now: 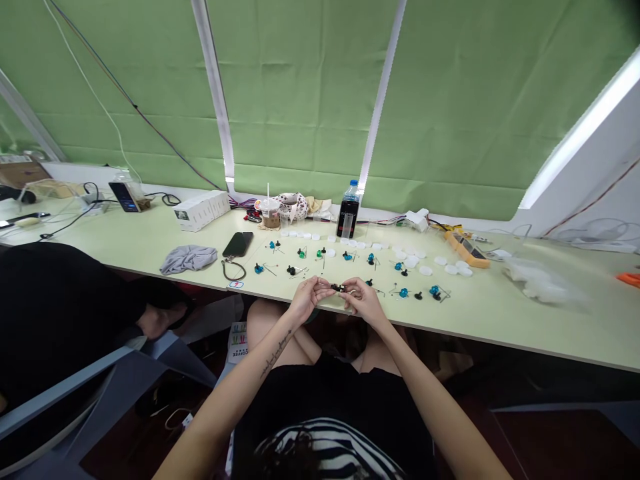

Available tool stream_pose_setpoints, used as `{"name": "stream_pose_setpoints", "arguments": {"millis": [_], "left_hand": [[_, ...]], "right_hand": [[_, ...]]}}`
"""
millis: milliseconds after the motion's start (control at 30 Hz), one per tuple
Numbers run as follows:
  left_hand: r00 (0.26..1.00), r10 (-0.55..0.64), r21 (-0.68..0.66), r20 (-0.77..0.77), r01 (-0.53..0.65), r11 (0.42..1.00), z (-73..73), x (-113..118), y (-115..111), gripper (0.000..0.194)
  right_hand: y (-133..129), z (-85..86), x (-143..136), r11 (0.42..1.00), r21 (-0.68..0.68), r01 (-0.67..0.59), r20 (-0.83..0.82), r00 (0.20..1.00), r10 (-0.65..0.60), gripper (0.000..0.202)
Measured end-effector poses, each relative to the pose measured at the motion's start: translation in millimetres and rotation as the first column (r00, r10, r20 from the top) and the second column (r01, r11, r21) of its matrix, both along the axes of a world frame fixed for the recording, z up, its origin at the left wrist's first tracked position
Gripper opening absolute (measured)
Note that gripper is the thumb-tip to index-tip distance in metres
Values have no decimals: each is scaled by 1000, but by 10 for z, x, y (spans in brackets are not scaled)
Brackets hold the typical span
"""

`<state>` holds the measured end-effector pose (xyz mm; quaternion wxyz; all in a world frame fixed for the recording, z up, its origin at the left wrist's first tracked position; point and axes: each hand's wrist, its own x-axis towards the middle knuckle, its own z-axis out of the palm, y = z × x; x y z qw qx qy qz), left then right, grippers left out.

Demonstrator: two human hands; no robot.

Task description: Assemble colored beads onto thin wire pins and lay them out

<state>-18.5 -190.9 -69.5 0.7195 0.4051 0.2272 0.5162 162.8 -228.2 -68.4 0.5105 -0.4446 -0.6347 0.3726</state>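
Observation:
Just over the table's front edge, my left hand (pixel 306 297) and my right hand (pixel 364 300) meet at a small black part (pixel 338 288), each pinching one end of it. Its exact kind is too small to make out. Beyond my fingers lie several little sets of small parts: a blue part (pixel 371 258), a green part (pixel 301 253) and a black part (pixel 291 270) among them, with thin metal pins beside them. Behind these, white round caps (pixel 411 261) lie in a loose row and cluster.
A dark bottle (pixel 349 212) and an iced drink cup (pixel 271 215) stand at the back. Left are a phone (pixel 238 244), a grey cloth (pixel 189 259) and white boxes (pixel 203 210). Right are a yellow meter (pixel 467 250) and a plastic bag (pixel 543 280). A person in black (pixel 60 320) sits left.

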Motion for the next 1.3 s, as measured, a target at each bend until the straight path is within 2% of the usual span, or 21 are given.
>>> {"name": "stream_pose_setpoints", "arguments": {"millis": [200, 433, 1100, 1300], "left_hand": [[1000, -11, 1, 12, 11, 1000, -19, 3, 19, 28], [1000, -12, 6, -8, 12, 1000, -74, -4, 51, 29], [999, -3, -4, -43, 3, 1000, -34, 12, 31, 30], [999, -7, 16, -43, 8, 1000, -68, 8, 54, 33]], "right_hand": [[21, -44, 13, 1000, -10, 0, 0, 1000, 0, 34], [-11, 6, 8, 1000, -9, -7, 4, 1000, 7, 32], [8, -5, 13, 1000, -17, -8, 21, 1000, 8, 34], [11, -9, 22, 1000, -16, -9, 23, 1000, 9, 33]]}}
